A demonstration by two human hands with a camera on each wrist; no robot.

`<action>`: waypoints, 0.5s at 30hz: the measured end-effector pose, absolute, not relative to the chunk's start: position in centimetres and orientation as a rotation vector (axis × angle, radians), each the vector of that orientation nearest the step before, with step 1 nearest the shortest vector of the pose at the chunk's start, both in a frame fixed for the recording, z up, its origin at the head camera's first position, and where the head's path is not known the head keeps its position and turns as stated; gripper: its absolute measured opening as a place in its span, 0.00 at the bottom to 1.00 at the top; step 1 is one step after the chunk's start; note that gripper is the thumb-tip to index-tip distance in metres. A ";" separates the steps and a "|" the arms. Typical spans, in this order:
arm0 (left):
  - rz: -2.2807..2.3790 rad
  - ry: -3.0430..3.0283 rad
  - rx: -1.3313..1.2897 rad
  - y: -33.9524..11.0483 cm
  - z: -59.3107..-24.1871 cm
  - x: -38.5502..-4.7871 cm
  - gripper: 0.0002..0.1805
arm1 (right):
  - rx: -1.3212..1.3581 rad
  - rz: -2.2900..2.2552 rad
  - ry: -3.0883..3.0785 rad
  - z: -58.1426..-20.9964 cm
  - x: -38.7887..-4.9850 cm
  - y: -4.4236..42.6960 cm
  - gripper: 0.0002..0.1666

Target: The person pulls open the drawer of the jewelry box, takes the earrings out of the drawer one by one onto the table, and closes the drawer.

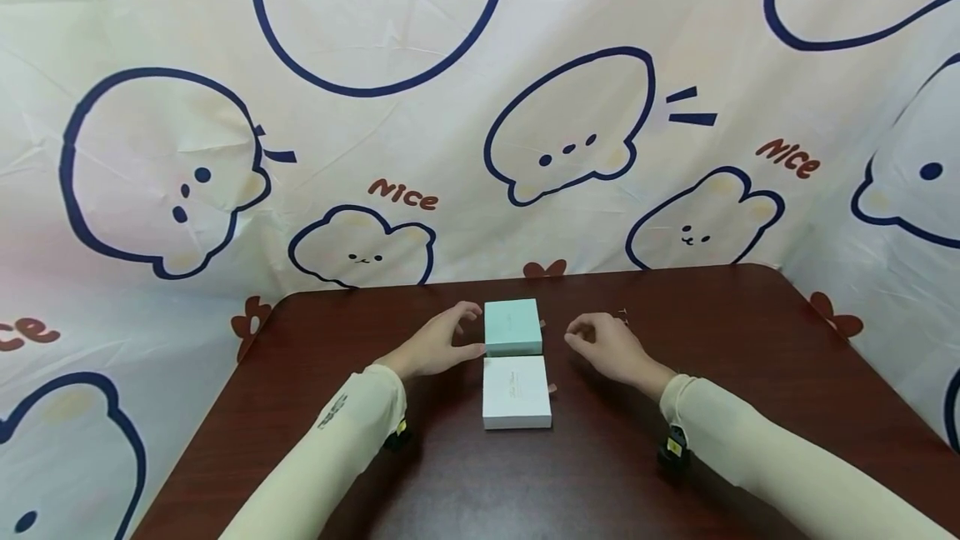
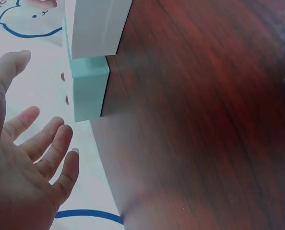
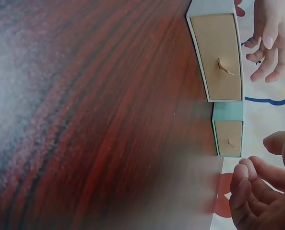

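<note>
A mint-green box (image 1: 513, 326) lies on the dark wood table, and a white box (image 1: 516, 391) lies directly in front of it. Both have a tan drawer end with a small pull loop, as the right wrist view shows on the white box (image 3: 218, 57) and the green box (image 3: 228, 138). The left hand (image 1: 437, 342) is at the green box's left side, fingers spread and loosely bent; whether the thumb touches the box I cannot tell. To the right of the green box, apart from it, the right hand (image 1: 609, 346) hovers with loosely bent fingers, holding nothing.
Behind and beside the table (image 1: 480, 490) hangs a pale cloth (image 1: 450, 140) with blue cartoon outlines. A small thin item (image 1: 623, 317) shows just behind the right hand. Dark wrist devices sit under both cream sleeves (image 1: 352, 415).
</note>
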State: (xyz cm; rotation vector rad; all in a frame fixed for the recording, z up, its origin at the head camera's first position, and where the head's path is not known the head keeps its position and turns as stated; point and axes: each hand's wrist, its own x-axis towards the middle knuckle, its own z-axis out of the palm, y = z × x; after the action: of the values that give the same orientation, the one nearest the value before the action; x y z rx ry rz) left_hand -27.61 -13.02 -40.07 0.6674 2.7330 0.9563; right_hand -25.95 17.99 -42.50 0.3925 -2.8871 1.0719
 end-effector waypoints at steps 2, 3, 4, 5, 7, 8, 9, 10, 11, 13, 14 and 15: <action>0.954 2.735 0.669 -13.0 -40.0 -27.3 0.33 | 0.397 1.068 -2.893 -42.5 -25.8 18.0 0.10; 0.954 2.737 0.669 -12.9 -39.9 -27.2 0.33 | 0.399 1.067 -2.894 -42.5 -25.7 18.0 0.10; 0.953 2.735 0.667 -12.9 -39.9 -27.1 0.34 | 0.400 1.067 -2.897 -42.5 -25.7 18.1 0.10; 0.959 2.731 0.665 -12.9 -39.8 -26.9 0.34 | 0.400 1.068 -2.900 -42.5 -25.6 18.1 0.10; 0.964 2.725 0.666 -12.8 -39.7 -26.6 0.34 | 0.399 1.071 -2.912 -42.4 -25.3 18.1 0.10; 0.964 2.720 0.666 -12.7 -39.6 -26.5 0.34 | 0.398 1.072 -2.919 -42.4 -25.2 18.1 0.10; 0.966 2.717 0.671 -12.7 -39.6 -26.3 0.34 | 0.398 1.074 -2.923 -42.4 -25.1 18.1 0.10; 0.965 2.709 0.677 -12.7 -39.5 -26.2 0.34 | 0.398 1.078 -2.928 -42.4 -25.0 18.1 0.10; 0.964 2.705 0.685 -12.7 -39.5 -26.0 0.34 | 0.398 1.080 -2.933 -42.5 -24.9 18.2 0.10; 0.962 2.699 0.703 -12.7 -39.5 -25.9 0.34 | 0.404 1.085 -2.940 -42.5 -24.6 18.1 0.10; 0.962 2.694 0.712 -12.7 -39.5 -25.8 0.34 | 0.410 1.088 -2.941 -42.5 -24.5 18.1 0.10; 0.960 2.691 0.720 -12.7 -39.5 -25.7 0.34 | 0.417 1.092 -2.941 -42.5 -24.4 18.1 0.10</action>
State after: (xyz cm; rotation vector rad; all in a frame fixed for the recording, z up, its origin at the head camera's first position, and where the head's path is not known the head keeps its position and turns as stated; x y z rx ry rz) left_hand -25.72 -12.71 -39.54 0.7196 2.6911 0.9603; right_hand -24.40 18.13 -42.55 0.4165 -2.9407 1.0924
